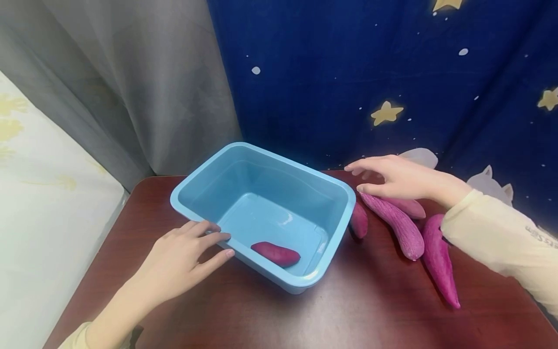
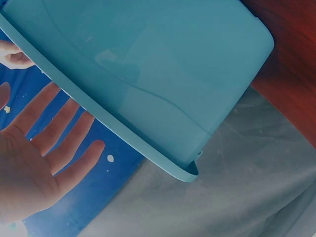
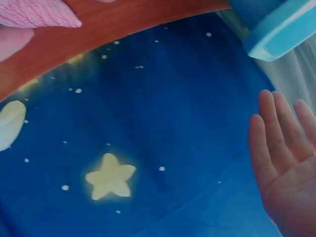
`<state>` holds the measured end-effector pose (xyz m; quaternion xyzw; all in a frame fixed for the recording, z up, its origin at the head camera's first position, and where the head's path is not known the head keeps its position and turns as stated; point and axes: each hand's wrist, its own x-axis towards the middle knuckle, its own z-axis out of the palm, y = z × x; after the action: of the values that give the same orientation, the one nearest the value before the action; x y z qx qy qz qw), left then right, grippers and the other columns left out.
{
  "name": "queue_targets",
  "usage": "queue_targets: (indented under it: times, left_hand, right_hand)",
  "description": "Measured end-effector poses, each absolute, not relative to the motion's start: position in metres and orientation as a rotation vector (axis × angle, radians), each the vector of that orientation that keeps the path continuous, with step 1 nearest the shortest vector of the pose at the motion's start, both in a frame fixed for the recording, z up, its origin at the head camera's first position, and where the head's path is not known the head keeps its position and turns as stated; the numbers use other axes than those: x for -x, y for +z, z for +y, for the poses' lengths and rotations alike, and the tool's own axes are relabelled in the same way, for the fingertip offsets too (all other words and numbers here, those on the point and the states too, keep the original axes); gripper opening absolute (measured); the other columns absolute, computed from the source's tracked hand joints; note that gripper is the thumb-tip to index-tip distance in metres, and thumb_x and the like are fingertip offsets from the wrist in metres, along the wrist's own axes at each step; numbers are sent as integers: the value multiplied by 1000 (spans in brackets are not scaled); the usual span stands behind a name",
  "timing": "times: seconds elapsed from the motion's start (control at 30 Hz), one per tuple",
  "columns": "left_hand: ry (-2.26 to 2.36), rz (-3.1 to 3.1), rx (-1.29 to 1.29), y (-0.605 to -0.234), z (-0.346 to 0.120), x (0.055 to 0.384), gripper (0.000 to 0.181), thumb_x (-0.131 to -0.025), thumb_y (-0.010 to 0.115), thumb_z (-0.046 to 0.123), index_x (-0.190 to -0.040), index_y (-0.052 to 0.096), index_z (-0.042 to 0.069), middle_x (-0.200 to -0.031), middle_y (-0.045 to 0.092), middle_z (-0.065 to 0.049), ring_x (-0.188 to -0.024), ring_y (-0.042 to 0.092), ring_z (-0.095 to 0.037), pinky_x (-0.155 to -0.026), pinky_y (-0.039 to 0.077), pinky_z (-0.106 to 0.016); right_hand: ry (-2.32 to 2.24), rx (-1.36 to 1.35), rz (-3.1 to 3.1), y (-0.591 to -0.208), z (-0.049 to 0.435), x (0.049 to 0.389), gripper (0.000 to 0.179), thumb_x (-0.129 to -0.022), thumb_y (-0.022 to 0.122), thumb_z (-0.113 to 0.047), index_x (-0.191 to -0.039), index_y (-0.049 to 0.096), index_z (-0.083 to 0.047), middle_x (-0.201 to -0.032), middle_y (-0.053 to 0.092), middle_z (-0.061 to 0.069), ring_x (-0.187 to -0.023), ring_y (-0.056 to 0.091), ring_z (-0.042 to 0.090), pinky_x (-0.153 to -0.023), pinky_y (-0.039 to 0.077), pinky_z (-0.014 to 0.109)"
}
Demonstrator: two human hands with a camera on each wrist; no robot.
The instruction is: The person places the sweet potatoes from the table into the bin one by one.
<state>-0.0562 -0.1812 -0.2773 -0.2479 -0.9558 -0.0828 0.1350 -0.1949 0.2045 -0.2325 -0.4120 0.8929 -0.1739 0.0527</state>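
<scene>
A light blue plastic tub (image 1: 279, 162) stands at an angle on the table, with one purple-red sweet potato (image 1: 275, 254) lying on its floor. At the tub's near left rim is my left hand (image 1: 183, 259), its fingers spread and their tips at the edge. My right hand (image 1: 392, 177) hovers right of the tub with fingers extended, holding nothing. Below it lie a long ridged sweet potato (image 1: 397, 224) and a smoother sweet potato (image 1: 407, 207) partly hidden behind. Another sweet potato (image 1: 359, 221) is half hidden by the tub's right wall. A pointed sweet potato (image 1: 438, 261) lies under the right sleeve.
The dark red wooden table (image 1: 348, 315) ends at the back against a blue curtain (image 1: 305, 72) with stars and a grey curtain (image 1: 174, 87). A white patterned cloth (image 1: 48, 208) hangs along the left side.
</scene>
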Motion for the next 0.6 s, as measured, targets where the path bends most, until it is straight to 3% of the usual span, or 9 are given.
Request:
queue_targets:
  times: [0.3,0.6]
  left_hand:
    - [-233,-2763,722,-277,-181,56,31,-79,59,44,-95,68,20,-90,57,4,-78,54,-14,-61,46,-31]
    - [-241,-2766,720,-277,-181,56,31,-79,60,44,-95,68,19,-90,57,4,-77,54,-13,-60,46,-31]
  right_hand:
    - [-569,1211,2734,-257,219,198,42,-83,61,-18,-121,50,-4,-107,58,8,-93,57,24,-76,45,41]
    - [-634,1007,2707,-288,229,205,44,-84,59,-25,-123,49,-8,-110,56,7,-101,53,23,-82,42,43]
